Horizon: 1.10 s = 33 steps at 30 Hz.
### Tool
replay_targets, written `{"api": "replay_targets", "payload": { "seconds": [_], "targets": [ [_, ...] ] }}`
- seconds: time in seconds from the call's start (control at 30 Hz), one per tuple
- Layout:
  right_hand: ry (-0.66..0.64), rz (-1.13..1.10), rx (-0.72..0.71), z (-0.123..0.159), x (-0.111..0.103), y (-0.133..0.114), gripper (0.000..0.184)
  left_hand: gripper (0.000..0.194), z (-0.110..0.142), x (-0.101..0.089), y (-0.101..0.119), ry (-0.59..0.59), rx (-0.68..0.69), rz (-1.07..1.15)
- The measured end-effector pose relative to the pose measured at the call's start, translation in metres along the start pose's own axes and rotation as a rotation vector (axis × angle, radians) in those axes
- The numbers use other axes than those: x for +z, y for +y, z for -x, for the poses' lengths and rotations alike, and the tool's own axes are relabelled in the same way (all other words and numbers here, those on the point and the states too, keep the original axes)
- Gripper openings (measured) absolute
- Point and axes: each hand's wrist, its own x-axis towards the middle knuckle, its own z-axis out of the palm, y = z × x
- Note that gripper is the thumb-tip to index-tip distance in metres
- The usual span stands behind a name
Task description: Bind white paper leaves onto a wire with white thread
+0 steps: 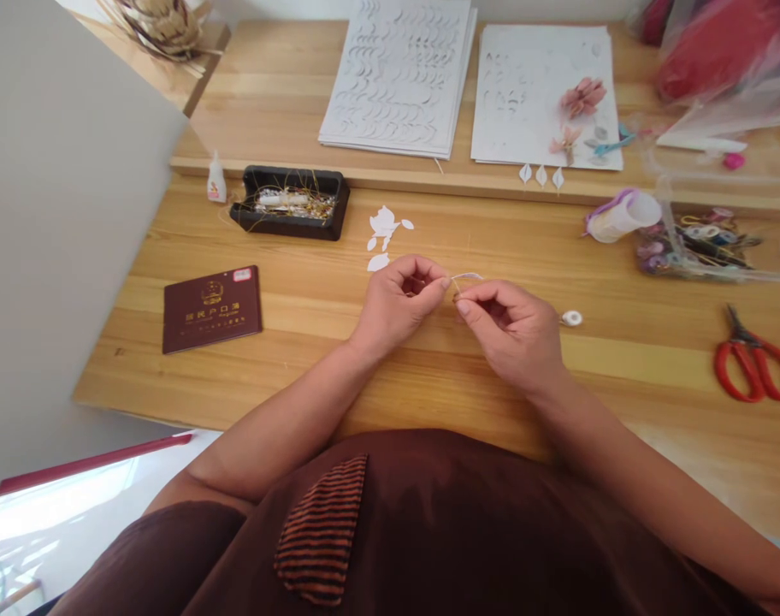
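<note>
My left hand (404,299) is closed in a pinch, thumb against forefinger, on a thin white thread (468,275). The thread makes a small loop between my hands, over the tabletop. My right hand (515,329) also pinches, its fingertips just right of the left ones. A tiny brownish bit shows at the right fingertips, too small to name. Beside the right hand lies a small white spool (570,318). Several white paper leaf cut-outs (382,222) lie just beyond my left hand.
On the left are a dark red booklet (211,310), a glue bottle (216,180) and a black tray (332,224) of wires. Red-handled scissors (755,368) lie right, below a clear box (672,210) of threads. Paper sheets (396,94) and pink flowers (582,98) rest on the raised shelf.
</note>
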Motion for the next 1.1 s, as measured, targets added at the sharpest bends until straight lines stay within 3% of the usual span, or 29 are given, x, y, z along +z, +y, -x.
{"api": "replay_targets", "payload": {
  "seconds": [0.13, 0.33, 0.43, 0.53, 0.7, 0.8, 0.97, 1.1],
  "targets": [
    [-0.106, 0.067, -0.018, 0.003, -0.002, -0.006, 0.006, 0.015, -0.001, 0.0, 0.001, -0.001, 0.046, -0.041],
    [-0.052, 0.334, -0.247, 0.002, -0.008, -0.012, 0.01, 0.011, -0.004, -0.002, -0.004, -0.035, 0.108, -0.14],
    [-0.052, 0.429, -0.369, -0.003, -0.016, -0.013, 0.012, 0.007, -0.004, -0.004, -0.005, -0.125, 0.122, -0.209],
    [-0.043, 0.461, -0.402, -0.01, -0.024, -0.014, 0.013, 0.007, -0.002, -0.006, -0.003, -0.247, 0.109, -0.214],
    [-0.046, 0.324, -0.234, -0.017, -0.032, -0.011, 0.008, 0.014, 0.0, -0.008, 0.001, -0.443, 0.043, -0.118],
    [-0.059, 0.216, -0.077, -0.021, -0.032, -0.004, 0.005, 0.017, 0.001, -0.008, 0.004, -0.493, 0.026, -0.036],
    [-0.091, 0.04, 0.168, -0.024, -0.027, 0.005, 0.01, 0.026, 0.0, -0.009, 0.007, -0.453, 0.014, 0.063],
    [-0.176, 0.025, 0.171, -0.019, -0.021, 0.001, 0.015, 0.033, -0.002, -0.01, 0.006, -0.336, -0.019, 0.12]
  ]
}}
